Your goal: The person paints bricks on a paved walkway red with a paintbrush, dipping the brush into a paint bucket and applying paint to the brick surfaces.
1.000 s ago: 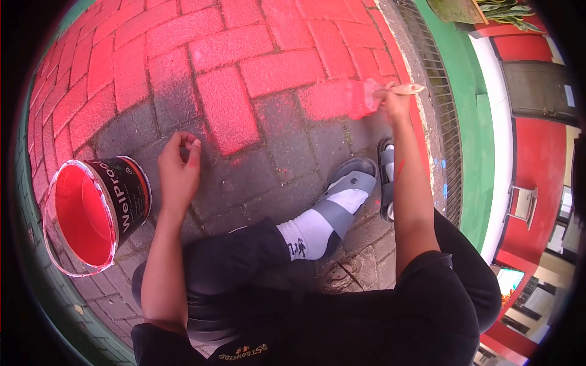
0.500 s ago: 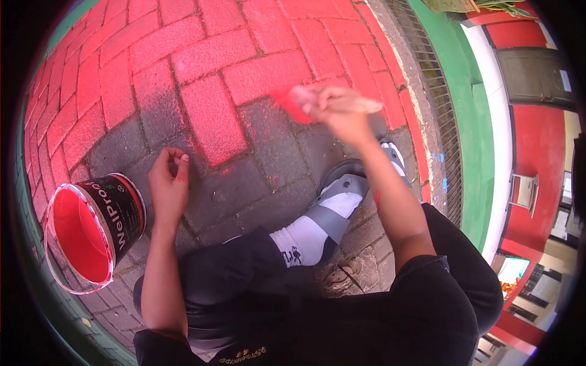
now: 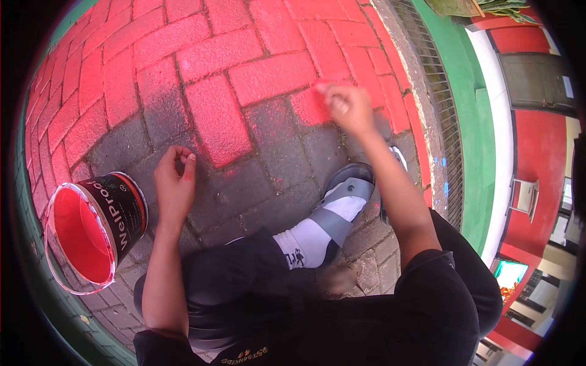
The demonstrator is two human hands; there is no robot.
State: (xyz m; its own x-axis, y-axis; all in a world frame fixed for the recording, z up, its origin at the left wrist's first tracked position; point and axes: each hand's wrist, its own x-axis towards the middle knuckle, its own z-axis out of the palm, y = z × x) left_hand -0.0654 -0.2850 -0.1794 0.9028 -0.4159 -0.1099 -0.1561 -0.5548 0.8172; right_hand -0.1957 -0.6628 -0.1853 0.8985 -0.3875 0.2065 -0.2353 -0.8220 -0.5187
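My right hand [image 3: 349,108] is closed over the red-painted bricks at upper centre, gripping a paintbrush. The brush is mostly hidden by the hand and smeared by motion, with a red blur at the fingertips. Under it lies a partly red paving brick [image 3: 307,108] beside dark unpainted ones. My left hand [image 3: 176,177] hovers in front of my knee, its fingers curled toward the thumb with nothing in them. Left of that hand, a black paint bucket [image 3: 115,210] with a "Welproof" label leans toward the left, red paint visible inside and its rim smeared.
Dark grey pavers [image 3: 238,195] lie between my hands and foot. My sandalled foot [image 3: 342,210] in a white sock stands on them. Along the right run a metal drain grate [image 3: 436,79] and a green strip [image 3: 470,140], with a red-walled building [image 3: 534,152] beyond.
My right hand has moved slightly down, and the brush handle that stuck out to its right no longer shows. More red covers the brick under it. My left hand remains curled beside the bucket.
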